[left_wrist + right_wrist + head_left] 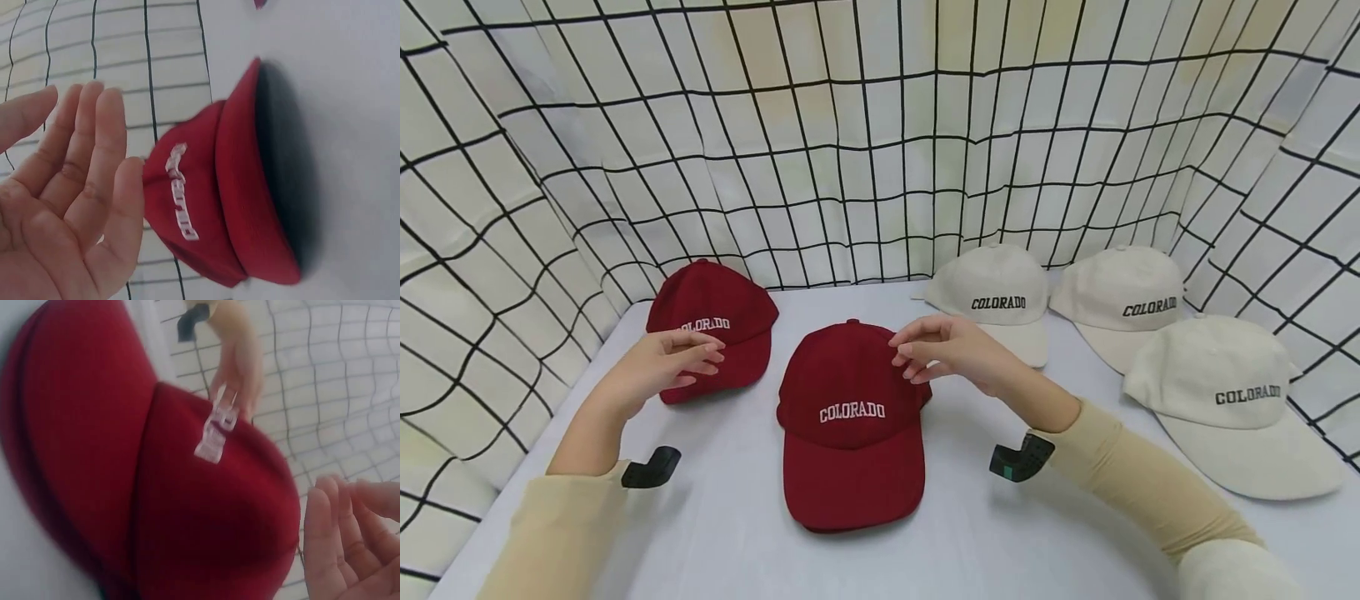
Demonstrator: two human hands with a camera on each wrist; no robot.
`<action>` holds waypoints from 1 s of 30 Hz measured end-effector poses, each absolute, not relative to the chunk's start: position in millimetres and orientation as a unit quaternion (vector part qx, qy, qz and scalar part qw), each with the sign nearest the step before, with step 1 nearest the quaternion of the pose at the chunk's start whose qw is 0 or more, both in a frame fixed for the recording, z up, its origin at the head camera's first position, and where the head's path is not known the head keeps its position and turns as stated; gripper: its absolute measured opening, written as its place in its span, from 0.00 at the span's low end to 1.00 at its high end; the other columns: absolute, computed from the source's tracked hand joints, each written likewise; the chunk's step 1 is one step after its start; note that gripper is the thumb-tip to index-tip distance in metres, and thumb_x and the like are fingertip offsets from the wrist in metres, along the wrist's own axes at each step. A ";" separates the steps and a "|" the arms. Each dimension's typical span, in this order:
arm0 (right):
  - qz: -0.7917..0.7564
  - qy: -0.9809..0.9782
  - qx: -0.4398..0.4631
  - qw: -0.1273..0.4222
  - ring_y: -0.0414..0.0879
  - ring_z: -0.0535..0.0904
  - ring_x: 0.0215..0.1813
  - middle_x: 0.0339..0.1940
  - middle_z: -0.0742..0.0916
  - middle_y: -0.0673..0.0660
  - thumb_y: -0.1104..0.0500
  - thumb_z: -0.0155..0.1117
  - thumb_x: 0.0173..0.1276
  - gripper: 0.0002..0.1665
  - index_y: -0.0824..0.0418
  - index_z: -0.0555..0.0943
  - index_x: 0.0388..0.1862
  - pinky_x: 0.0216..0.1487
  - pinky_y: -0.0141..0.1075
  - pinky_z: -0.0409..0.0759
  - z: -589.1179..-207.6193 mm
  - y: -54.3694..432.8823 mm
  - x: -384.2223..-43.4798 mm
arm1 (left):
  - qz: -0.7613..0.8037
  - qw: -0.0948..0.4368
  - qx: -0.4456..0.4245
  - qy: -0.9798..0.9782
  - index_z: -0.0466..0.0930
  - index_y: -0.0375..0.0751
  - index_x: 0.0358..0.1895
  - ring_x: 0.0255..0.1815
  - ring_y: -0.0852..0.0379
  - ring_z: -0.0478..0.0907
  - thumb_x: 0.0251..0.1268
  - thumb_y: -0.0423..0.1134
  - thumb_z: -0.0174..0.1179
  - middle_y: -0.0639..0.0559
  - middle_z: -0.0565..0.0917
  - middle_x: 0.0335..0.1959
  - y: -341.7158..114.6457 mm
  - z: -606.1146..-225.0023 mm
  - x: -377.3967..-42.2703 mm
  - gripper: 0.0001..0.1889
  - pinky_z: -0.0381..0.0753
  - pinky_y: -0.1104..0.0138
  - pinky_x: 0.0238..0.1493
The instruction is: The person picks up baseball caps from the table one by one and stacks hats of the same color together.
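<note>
Two dark red caps lettered COLORADO lie on the white surface, brims toward me. The middle red cap point(853, 375) sits in front of me; the left red cap point(707, 292) is farther back. My left hand point(658, 367) hovers in front of the left cap, overlapping its lettering in the head view, and holds nothing. In the left wrist view its fingers point(81, 144) are loosely extended beside that cap point(200, 194). My right hand point(951, 350) hovers by the upper right side of the middle cap, also holding nothing. Its relaxed fingers point(322, 531) show next to the crown point(212, 512).
Three cream COLORADO caps stand on the right: one at the back point(992, 287), one behind right point(1123, 292) and one nearer point(1217, 375). Black-gridded white cloth walls point(880, 167) enclose the back and sides. A black wrist device point(1022, 457) juts below each forearm.
</note>
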State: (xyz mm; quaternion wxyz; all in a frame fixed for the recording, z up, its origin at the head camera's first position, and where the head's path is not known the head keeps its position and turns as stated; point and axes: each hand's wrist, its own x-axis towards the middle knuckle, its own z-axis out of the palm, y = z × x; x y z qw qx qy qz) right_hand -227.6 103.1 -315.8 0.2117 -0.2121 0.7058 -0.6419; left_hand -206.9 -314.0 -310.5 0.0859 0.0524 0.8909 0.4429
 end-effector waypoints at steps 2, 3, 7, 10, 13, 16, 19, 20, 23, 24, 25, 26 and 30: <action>-0.659 0.687 -0.229 0.205 0.48 0.85 0.39 0.42 0.87 0.60 0.67 0.61 0.75 0.15 0.73 0.79 0.57 0.50 0.44 0.86 -312.0 88.8 -225.0 | 0.448 0.064 0.040 0.891 0.69 0.25 0.69 0.45 0.68 0.83 0.83 0.43 0.49 0.40 0.84 0.55 -323.7 -311.3 -209.0 0.25 0.81 0.75 0.47; -0.668 0.676 -0.236 0.202 0.48 0.85 0.39 0.42 0.87 0.60 0.67 0.61 0.75 0.16 0.74 0.79 0.57 0.50 0.44 0.86 -310.1 81.0 -223.2 | 0.456 0.056 0.032 0.888 0.68 0.25 0.70 0.44 0.70 0.83 0.83 0.43 0.49 0.45 0.85 0.53 -328.7 -311.6 -210.1 0.26 0.81 0.76 0.47; -0.697 0.641 -0.258 0.191 0.47 0.85 0.40 0.45 0.87 0.61 0.67 0.60 0.75 0.18 0.76 0.77 0.60 0.53 0.45 0.85 -304.1 49.0 -217.9 | 0.486 0.017 0.004 0.874 0.65 0.24 0.71 0.41 0.75 0.81 0.83 0.46 0.50 0.66 0.85 0.42 -343.3 -312.6 -212.6 0.28 0.80 0.78 0.44; -0.708 0.627 -0.267 0.188 0.48 0.85 0.42 0.48 0.87 0.63 0.68 0.60 0.75 0.18 0.76 0.77 0.61 0.54 0.45 0.85 -301.3 26.8 -217.7 | 0.497 -0.006 -0.015 0.868 0.65 0.24 0.70 0.40 0.75 0.81 0.82 0.48 0.51 0.74 0.83 0.38 -350.0 -314.1 -213.7 0.30 0.80 0.79 0.41; -0.707 0.625 -0.275 0.182 0.55 0.85 0.47 0.52 0.87 0.64 0.68 0.60 0.76 0.18 0.73 0.78 0.62 0.54 0.44 0.85 -299.8 7.1 -219.2 | 0.501 -0.022 -0.033 0.865 0.65 0.25 0.70 0.39 0.76 0.81 0.82 0.49 0.51 0.76 0.82 0.36 -356.7 -316.5 -216.3 0.30 0.80 0.80 0.39; -0.705 0.626 -0.282 0.178 0.56 0.85 0.50 0.55 0.86 0.64 0.67 0.59 0.76 0.19 0.71 0.78 0.63 0.54 0.42 0.85 -299.0 -9.8 -220.2 | 0.503 -0.030 -0.051 0.862 0.66 0.25 0.71 0.38 0.77 0.80 0.82 0.50 0.51 0.76 0.81 0.36 -362.2 -318.9 -220.4 0.30 0.81 0.80 0.38; -0.709 0.618 -0.284 0.184 0.53 0.85 0.48 0.55 0.86 0.65 0.68 0.60 0.76 0.19 0.70 0.78 0.64 0.53 0.41 0.85 -298.7 -25.4 -219.6 | 0.505 -0.027 -0.065 0.860 0.65 0.26 0.72 0.37 0.78 0.80 0.81 0.51 0.51 0.75 0.80 0.35 -366.2 -321.6 -225.4 0.31 0.81 0.80 0.38; -0.713 0.614 -0.283 0.188 0.53 0.85 0.48 0.55 0.86 0.65 0.68 0.60 0.76 0.19 0.70 0.78 0.64 0.53 0.40 0.85 -298.8 -30.6 -219.4 | 0.505 -0.025 -0.068 0.860 0.64 0.26 0.72 0.36 0.78 0.80 0.81 0.51 0.51 0.75 0.80 0.34 -367.6 -322.4 -227.1 0.32 0.81 0.80 0.37; -0.723 0.602 -0.279 0.192 0.53 0.85 0.46 0.53 0.87 0.65 0.69 0.61 0.75 0.19 0.70 0.79 0.63 0.51 0.40 0.85 -300.3 -46.4 -219.3 | 0.508 -0.021 -0.079 0.857 0.64 0.25 0.72 0.36 0.78 0.80 0.82 0.51 0.50 0.75 0.80 0.33 -371.8 -324.2 -231.6 0.32 0.81 0.80 0.36; -0.724 0.602 -0.276 0.192 0.52 0.85 0.46 0.52 0.87 0.64 0.69 0.61 0.75 0.19 0.70 0.79 0.63 0.50 0.39 0.86 -301.1 -51.4 -219.3 | 0.509 -0.021 -0.082 0.857 0.64 0.25 0.72 0.35 0.78 0.80 0.82 0.51 0.50 0.75 0.80 0.33 -373.2 -324.7 -232.9 0.32 0.81 0.79 0.36; -0.725 0.602 -0.273 0.192 0.51 0.85 0.45 0.51 0.87 0.63 0.69 0.61 0.75 0.19 0.70 0.79 0.63 0.50 0.39 0.86 -302.2 -56.1 -219.7 | 0.510 -0.021 -0.086 0.856 0.64 0.25 0.72 0.35 0.78 0.80 0.82 0.51 0.50 0.76 0.80 0.33 -374.5 -325.1 -234.2 0.32 0.80 0.80 0.35; -0.727 0.603 -0.269 0.191 0.51 0.85 0.44 0.50 0.87 0.62 0.70 0.61 0.75 0.19 0.70 0.79 0.63 0.50 0.38 0.86 -303.2 -60.5 -219.9 | 0.510 -0.020 -0.089 0.856 0.64 0.25 0.72 0.35 0.78 0.80 0.82 0.51 0.50 0.76 0.80 0.32 -375.9 -325.5 -235.3 0.32 0.80 0.79 0.35; -0.738 0.600 -0.235 0.199 0.50 0.85 0.44 0.47 0.87 0.56 0.70 0.62 0.75 0.18 0.68 0.80 0.62 0.48 0.37 0.86 -307.8 -74.5 -223.2 | 0.509 -0.016 -0.105 0.854 0.63 0.26 0.73 0.34 0.79 0.79 0.82 0.51 0.49 0.77 0.79 0.30 -380.4 -326.7 -239.7 0.32 0.80 0.79 0.34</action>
